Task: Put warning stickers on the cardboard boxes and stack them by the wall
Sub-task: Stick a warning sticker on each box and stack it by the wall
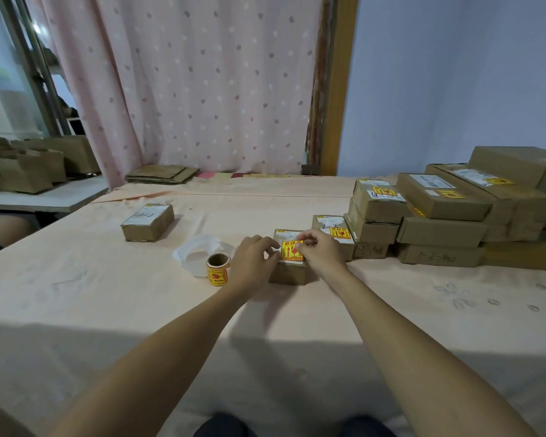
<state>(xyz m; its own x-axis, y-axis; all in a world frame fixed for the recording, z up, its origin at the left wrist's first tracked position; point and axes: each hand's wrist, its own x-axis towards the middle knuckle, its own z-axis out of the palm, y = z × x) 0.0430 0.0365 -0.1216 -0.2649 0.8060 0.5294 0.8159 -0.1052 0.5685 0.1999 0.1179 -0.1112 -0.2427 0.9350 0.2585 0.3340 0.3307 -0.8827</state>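
Two-handed, pinches yellow-and-red rectangular warning sticker atop small brown cardboard box mid-table, nearer right edge: left hand and right hand curled on opposite sides. Just left, yellow sticker roll; along right edge, stacked brown cardboard boxes.

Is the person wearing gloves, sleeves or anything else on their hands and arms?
No. The left hand and right hand are bare: no gloves, and no ring, watch or bracelet shows. No sleeve is in view either.
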